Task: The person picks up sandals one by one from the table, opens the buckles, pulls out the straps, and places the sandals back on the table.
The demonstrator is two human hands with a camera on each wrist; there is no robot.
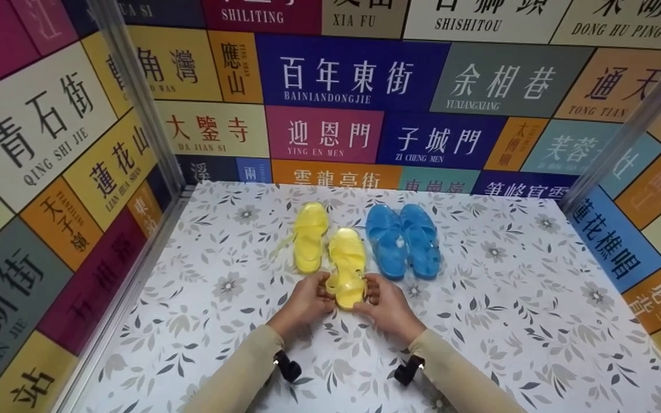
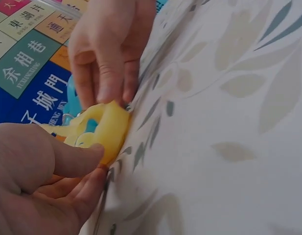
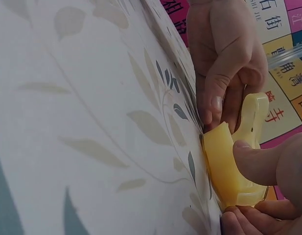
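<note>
A yellow sandal (image 1: 346,252) lies on the patterned cloth, its toe pointing away from me and its heel end between both hands. At its left side my left hand (image 1: 309,301) pinches the heel part; in the left wrist view the thumb lies on the yellow sandal (image 2: 114,127). From the other side my right hand (image 1: 389,305) grips the heel edge, with the thumb on top and fingers low at the side in the right wrist view. A second yellow sandal (image 1: 310,241) rests just beyond, to the left, with its strap hanging outward.
A pair of blue sandals (image 1: 388,244) stands side by side to the right of the yellow ones. White cloth (image 1: 479,344) with leaf and flower prints covers the table. Walls of coloured sign panels (image 1: 353,74) enclose the back and sides.
</note>
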